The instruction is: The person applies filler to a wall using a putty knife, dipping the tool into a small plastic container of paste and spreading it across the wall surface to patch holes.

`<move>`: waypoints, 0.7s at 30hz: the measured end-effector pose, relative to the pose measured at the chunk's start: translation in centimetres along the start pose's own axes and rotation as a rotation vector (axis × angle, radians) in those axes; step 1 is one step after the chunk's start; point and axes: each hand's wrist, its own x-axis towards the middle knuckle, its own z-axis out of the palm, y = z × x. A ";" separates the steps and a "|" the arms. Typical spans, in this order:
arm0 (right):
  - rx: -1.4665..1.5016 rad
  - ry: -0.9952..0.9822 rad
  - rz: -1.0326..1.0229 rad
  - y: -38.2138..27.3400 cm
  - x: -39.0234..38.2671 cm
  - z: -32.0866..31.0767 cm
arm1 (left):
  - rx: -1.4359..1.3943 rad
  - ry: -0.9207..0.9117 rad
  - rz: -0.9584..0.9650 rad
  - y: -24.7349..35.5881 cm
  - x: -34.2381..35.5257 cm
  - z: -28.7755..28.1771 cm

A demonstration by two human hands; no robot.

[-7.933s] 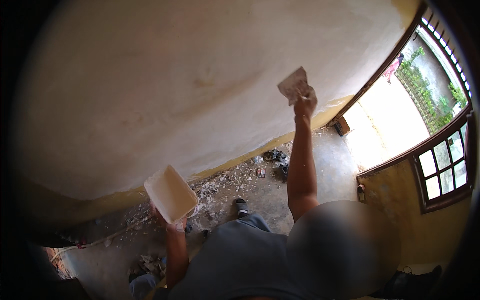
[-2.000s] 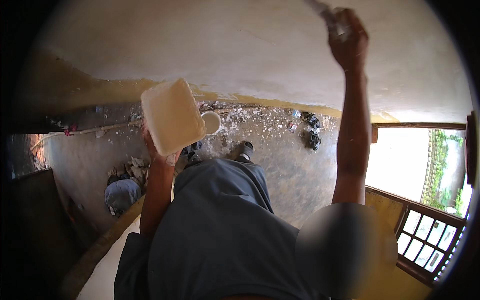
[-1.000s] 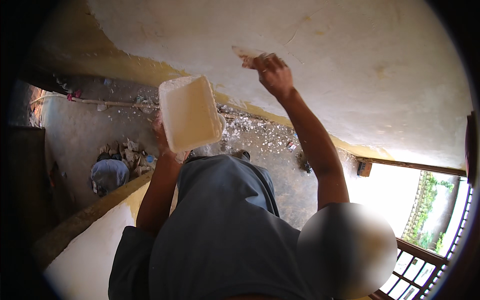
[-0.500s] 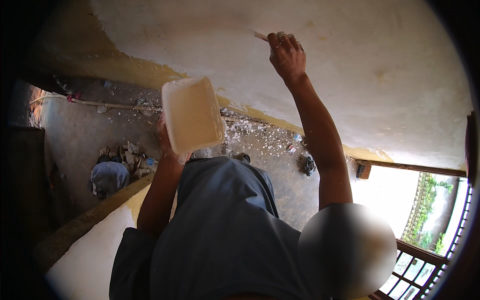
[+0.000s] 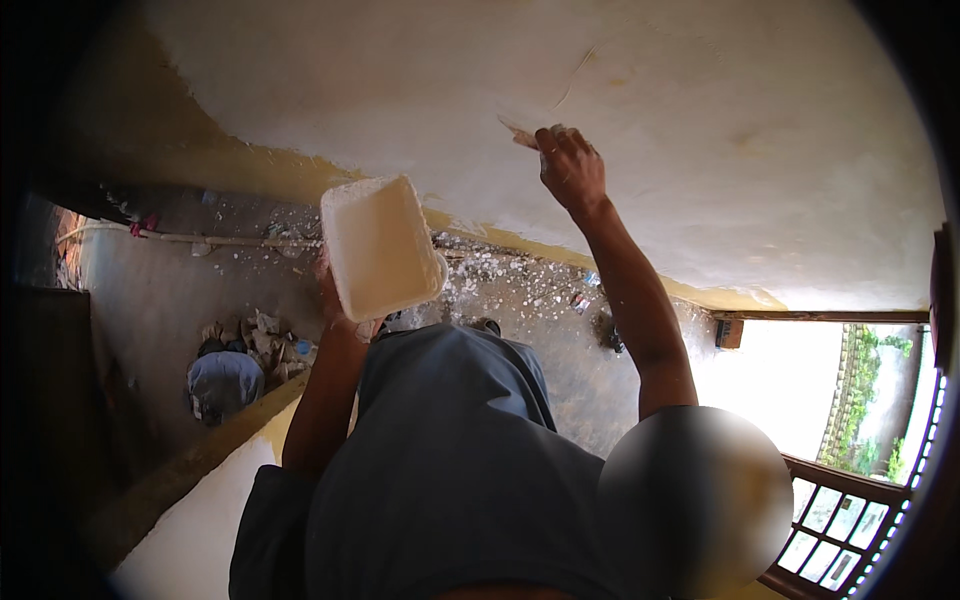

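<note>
Daylight fills the doorway (image 5: 765, 385) beside a brown-framed window (image 5: 835, 515); white flakes (image 5: 490, 285) litter the grey floor (image 5: 575, 390).

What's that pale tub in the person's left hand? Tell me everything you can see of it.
The tub is cream-white, roughly rectangular with rounded corners, and looks like plastic. Whitish residue coats its rim; the inside looks smooth and cream, though how full it is can't be told. A pale curved piece, perhaps a handle, shows at its right side. It sits askew in view, open top facing the camera, held above the floor by the left hand. Its underside is hidden.
</note>
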 end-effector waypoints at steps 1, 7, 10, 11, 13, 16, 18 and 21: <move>-0.051 -0.006 -0.009 0.9 -0.4 0.9 | 0.006 -0.035 0.010 -0.1 0.1 -0.2; -0.128 0.134 0.016 5.0 5.4 -6.2 | -0.120 -0.062 0.034 -0.3 -0.1 1.6; -0.181 0.065 0.098 6.1 8.2 -11.0 | -0.158 0.103 -0.049 -0.4 -0.3 2.9; -0.150 0.231 0.071 7.1 8.7 -12.5 | -0.148 0.012 -0.054 -0.5 0.1 1.8; -0.257 0.174 0.418 11.0 9.3 -17.6 | -0.132 -0.184 -0.069 -0.7 1.7 -0.7; -0.733 0.327 -0.263 14.5 8.5 -25.1 | -0.026 -0.264 -0.038 -0.9 1.9 -2.2; 0.026 0.169 0.326 9.2 5.9 -21.8 | 0.147 -0.095 0.037 -1.0 1.8 -0.9; 0.093 0.092 0.297 7.2 -1.1 -9.8 | -0.116 -0.286 -0.030 -1.3 0.9 0.8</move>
